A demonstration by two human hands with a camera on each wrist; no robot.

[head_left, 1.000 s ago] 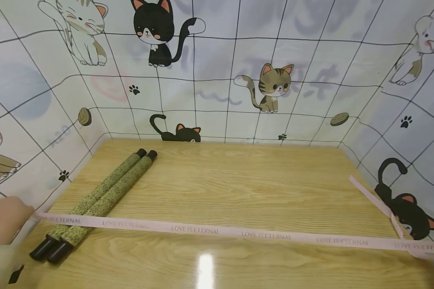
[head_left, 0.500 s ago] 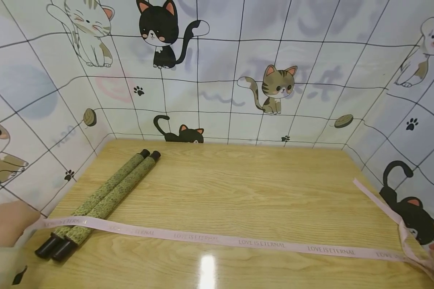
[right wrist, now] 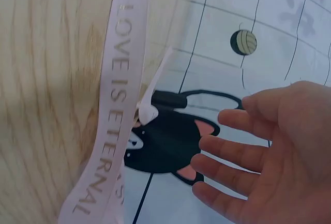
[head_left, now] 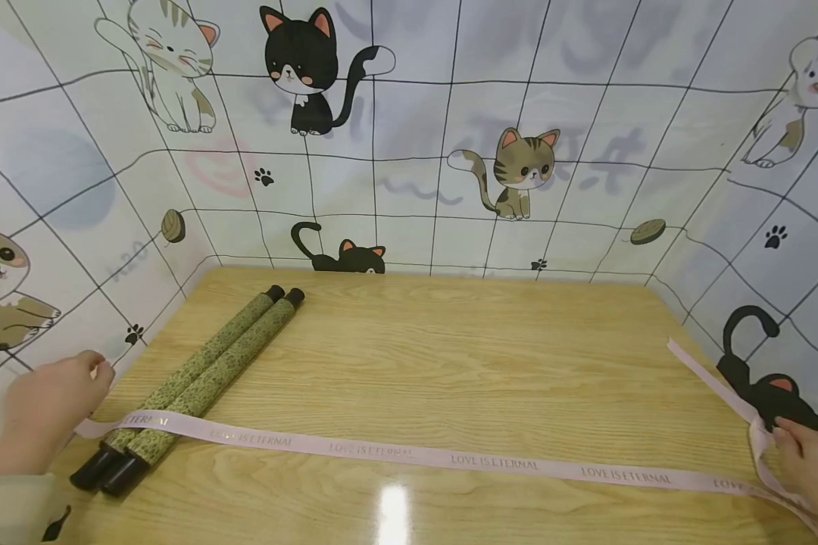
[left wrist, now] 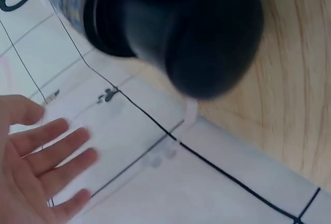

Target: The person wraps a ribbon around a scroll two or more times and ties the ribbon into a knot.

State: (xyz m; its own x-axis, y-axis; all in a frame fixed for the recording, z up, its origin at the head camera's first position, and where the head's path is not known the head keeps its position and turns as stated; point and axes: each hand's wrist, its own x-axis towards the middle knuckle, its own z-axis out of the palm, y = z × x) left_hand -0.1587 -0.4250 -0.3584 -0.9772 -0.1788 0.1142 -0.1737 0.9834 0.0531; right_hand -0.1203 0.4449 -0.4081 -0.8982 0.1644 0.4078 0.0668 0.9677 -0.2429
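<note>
A pale pink ribbon printed "LOVE IS ETERNAL" lies stretched across the front of the wooden table. It passes over the near ends of two green-patterned rolls with black end caps, which look like scrolls, lying side by side at the left. My left hand is raised beside those near ends, its relaxed fingers holding nothing; a black end cap fills the top of the left wrist view. At the right edge my right hand hovers by the ribbon's folded, trailing part, fingers loosely spread and empty in the right wrist view.
The wooden tabletop meets a cat-printed cloth at the back and both sides. On the right, the ribbon's loose tail points up toward the back corner. A light reflection shows at the front.
My left hand has let go of the ribbon's left end and lifted up. My right hand has released the ribbon and come further into view. The ribbon has settled slacker across the table.
</note>
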